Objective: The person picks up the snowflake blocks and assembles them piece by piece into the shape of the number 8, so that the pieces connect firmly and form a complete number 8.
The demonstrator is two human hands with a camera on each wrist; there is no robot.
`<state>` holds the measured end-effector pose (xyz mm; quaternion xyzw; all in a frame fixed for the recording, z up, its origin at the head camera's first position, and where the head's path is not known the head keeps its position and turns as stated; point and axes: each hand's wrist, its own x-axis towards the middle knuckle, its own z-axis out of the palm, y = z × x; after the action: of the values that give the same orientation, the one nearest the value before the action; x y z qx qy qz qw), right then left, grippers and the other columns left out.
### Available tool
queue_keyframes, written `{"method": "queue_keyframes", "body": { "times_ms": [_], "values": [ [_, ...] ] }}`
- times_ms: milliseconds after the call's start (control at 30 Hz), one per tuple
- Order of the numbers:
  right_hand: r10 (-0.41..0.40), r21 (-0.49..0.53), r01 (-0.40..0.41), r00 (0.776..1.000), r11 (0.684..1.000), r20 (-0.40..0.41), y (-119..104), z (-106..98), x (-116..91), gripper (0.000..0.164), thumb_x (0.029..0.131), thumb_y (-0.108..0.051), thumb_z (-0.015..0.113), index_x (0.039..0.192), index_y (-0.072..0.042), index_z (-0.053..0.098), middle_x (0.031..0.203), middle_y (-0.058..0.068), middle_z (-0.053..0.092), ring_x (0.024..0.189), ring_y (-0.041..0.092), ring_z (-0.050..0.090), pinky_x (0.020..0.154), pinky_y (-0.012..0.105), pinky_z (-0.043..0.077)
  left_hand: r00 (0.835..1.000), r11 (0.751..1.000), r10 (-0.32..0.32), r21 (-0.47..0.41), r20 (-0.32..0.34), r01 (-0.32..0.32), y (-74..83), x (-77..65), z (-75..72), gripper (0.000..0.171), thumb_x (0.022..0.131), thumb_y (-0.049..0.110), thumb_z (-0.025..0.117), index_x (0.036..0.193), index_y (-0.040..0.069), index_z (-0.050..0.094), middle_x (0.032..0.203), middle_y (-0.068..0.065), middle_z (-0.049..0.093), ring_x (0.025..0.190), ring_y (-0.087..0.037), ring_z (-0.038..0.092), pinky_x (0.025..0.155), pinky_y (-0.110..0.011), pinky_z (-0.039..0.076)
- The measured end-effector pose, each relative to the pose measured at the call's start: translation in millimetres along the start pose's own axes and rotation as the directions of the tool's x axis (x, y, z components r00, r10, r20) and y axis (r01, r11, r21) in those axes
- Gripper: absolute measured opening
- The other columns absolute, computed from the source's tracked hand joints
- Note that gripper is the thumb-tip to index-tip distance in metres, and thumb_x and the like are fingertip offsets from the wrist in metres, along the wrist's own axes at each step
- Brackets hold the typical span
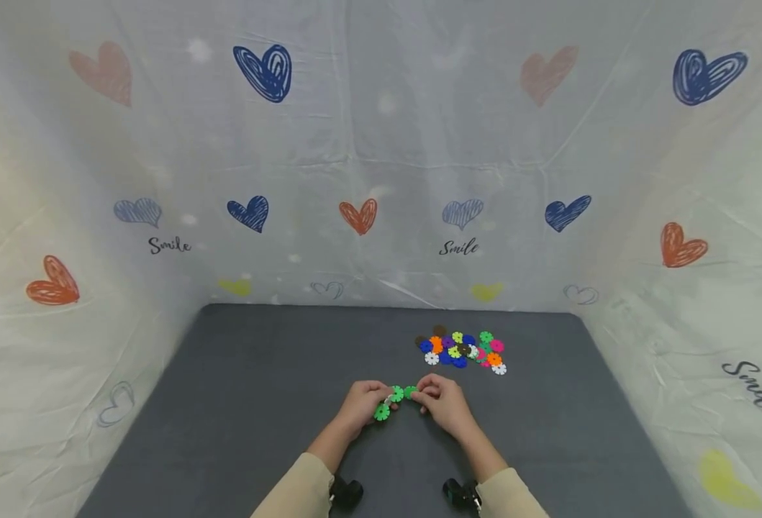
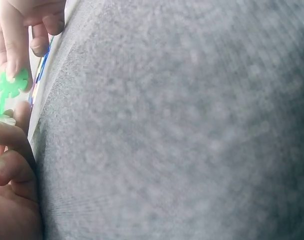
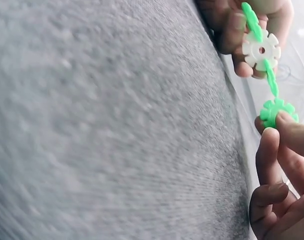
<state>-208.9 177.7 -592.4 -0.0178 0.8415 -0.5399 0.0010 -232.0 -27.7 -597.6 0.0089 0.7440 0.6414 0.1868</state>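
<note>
"While the left hand [image 1: 361, 404] is working over the counter [image 1: 277, 403], what is its grip retaining?"

"The left grip is pinching a three-disc chain [image 3: 261, 38]. A white disc [image 3: 251, 53] is occupying the middle position, and two green discs are sitting slotted into its rim, one on either side. In the right wrist view, both are standing edge-on."

"What is the right hand [image 1: 444, 404] gripping?"

"Its thumb and fingers are pinching a single green disc [image 3: 271, 110] by one side, leaving the opposite rim exposed. That rim is facing the free end of the chain, between the two hands. The edges are either touching or lying just beside each other; the views are not showing which."

"Where are the other discs lying?"

"A multicoloured pile [image 1: 463, 350] is lying flat on the counter, beyond the hands and toward the right. Blue, orange, white, pink, yellow, purple, brown and green pieces are overlapping there."

"And the surroundings?"

"A pale cloth [image 1: 387, 129] is hanging behind the counter, displaying printed hearts and the word 'Smile'. Beige sleeves [image 1: 299, 489] are covering the forearms."
</note>
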Motion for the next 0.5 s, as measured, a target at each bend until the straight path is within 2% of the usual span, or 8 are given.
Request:
{"method": "queue_keyframes", "body": {
  "times_ms": [300,500],
  "values": [
    [-0.024,-0.007,0.024,1.0,1.0,-0.013,-4.2,1.2,-2.9,0.008,0.092,-0.016,0.075,0.09,-0.01,0.069,0.074,0.005,0.074,0.058,0.014,0.062,0.059,0.026,0.05,1.0,1.0,0.002,-0.001,0.005,-0.002,-2.2,0.9,-2.1,0.026,0.097,0.027,0.066,0.099,0.003,0.076,0.083,-0.007,0.076,0.066,-0.01,0.067,0.055,-0.023,0.049],
    [-0.042,-0.026,0.042,0.999,0.999,-0.002,-6.2,2.1,-4.7,0.008,0.091,-0.014,0.076,0.089,-0.01,0.069,0.075,0.006,0.075,0.058,0.016,0.063,0.058,0.026,0.05,1.0,1.0,-0.008,-0.009,0.003,0.008,-1.5,0.5,-2.6,0.026,0.097,0.027,0.067,0.099,0.002,0.075,0.079,-0.003,0.074,0.068,-0.011,0.068,0.057,-0.024,0.051]
  ]
}}
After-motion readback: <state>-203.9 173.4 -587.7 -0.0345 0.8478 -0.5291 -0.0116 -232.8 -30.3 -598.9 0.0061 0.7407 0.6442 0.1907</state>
